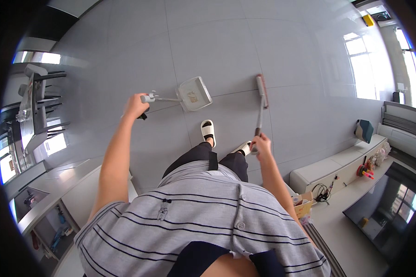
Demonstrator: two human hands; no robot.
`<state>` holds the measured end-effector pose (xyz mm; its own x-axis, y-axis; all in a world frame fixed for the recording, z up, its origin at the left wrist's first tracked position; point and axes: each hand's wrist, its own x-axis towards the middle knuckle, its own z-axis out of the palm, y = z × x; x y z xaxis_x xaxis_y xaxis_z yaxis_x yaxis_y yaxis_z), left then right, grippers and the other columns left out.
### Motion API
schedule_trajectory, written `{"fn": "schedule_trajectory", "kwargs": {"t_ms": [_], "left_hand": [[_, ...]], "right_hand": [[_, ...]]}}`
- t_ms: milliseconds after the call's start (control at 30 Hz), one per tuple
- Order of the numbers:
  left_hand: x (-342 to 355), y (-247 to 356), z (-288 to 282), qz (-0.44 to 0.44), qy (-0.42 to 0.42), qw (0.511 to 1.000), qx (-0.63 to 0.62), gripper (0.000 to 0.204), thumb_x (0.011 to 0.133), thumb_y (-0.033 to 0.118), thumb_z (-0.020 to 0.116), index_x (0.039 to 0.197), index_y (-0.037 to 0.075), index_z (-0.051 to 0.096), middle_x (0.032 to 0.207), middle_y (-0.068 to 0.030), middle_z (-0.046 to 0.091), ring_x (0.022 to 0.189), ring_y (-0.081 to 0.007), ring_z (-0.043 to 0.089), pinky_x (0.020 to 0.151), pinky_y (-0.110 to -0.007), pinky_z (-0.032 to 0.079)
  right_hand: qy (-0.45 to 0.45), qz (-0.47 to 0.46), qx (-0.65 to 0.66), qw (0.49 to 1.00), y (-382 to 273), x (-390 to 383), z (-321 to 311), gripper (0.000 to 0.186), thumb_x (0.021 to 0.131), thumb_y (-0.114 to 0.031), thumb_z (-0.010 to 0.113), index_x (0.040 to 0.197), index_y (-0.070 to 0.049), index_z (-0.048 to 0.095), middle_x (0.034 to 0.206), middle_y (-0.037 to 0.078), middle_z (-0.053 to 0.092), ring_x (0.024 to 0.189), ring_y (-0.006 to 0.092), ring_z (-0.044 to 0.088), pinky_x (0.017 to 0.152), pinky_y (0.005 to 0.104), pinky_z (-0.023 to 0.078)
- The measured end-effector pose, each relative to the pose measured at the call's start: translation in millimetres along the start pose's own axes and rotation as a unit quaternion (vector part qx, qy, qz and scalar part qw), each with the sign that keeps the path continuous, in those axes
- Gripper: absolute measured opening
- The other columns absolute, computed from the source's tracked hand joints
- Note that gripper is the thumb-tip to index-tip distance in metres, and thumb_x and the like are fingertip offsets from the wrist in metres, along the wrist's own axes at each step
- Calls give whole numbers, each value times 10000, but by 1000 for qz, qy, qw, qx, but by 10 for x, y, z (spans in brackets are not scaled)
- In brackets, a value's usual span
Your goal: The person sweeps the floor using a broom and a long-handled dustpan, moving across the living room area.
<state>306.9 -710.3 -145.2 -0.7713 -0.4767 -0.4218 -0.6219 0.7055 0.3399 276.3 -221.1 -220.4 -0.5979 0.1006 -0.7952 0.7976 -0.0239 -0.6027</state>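
My left hand (pixel 136 105) is closed round the grey handle of a long-handled dustpan. The pale, see-through dustpan (pixel 200 88) is at the floor ahead of my feet, with a small brownish heap of debris (pixel 192 97) in its pan. A broom (pixel 262 90) with a white head and reddish bristles is to the right of the dustpan, apart from it, its head at the floor. Fingers wrapped, my right hand (pixel 262 144) grips the broom's grey stick near its upper end. Its handle partly hides behind those fingers.
Glossy grey tiles (pixel 217 37) make up the floor. A low white cabinet (pixel 323 168) runs along the right, with a dark box-like object (pixel 364 131) on its end. Beyond it is a black television (pixel 386 212). On the left stand a white counter (pixel 60 182) and a table with chairs (pixel 30 108).
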Motion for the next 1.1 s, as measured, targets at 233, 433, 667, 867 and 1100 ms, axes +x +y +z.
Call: {"fn": "schedule_trajectory", "kwargs": {"t_ms": [233,433,667,867,1100], "left_hand": [[285,-242,-235,-44,-34,998,35,397,637,114,542,1010,191,654,857,-90,658,773,-275,623,647,-357,486],[228,-519,-162,-4,-14,997,70,389,644,115,537,1004,202,656,863,-85,655,785,-266,619,639,-357,483],[54,-648,-88,-1,-20,999,37,412,637,111,531,1021,203,650,833,-91,651,771,-272,613,631,-365,476],[114,-672,-4,38,3,999,34,422,626,111,534,1029,169,646,800,-111,648,740,-284,612,637,-364,478],[178,-996,21,112,-16,994,-7,430,610,108,555,1031,96,642,796,-135,646,715,-262,619,640,-332,470]], "right_hand": [[-160,70,-120,977,197,-741,502,629,738,21,520,1344,-41,361,602,83,533,433,169,507,384,294,402],[-214,131,-28,968,-106,-1007,309,630,732,22,531,1337,-9,356,611,102,542,428,158,495,396,272,402],[-141,95,-11,985,97,-1291,-215,641,751,23,518,1359,-38,327,667,105,589,464,159,527,421,273,420],[19,143,-96,985,718,-1309,-699,501,770,-44,471,1247,-1,328,705,144,566,435,193,521,390,324,425],[145,91,-83,982,1071,-1525,-957,127,687,-19,516,802,13,473,628,76,468,443,180,493,395,304,403]]}}
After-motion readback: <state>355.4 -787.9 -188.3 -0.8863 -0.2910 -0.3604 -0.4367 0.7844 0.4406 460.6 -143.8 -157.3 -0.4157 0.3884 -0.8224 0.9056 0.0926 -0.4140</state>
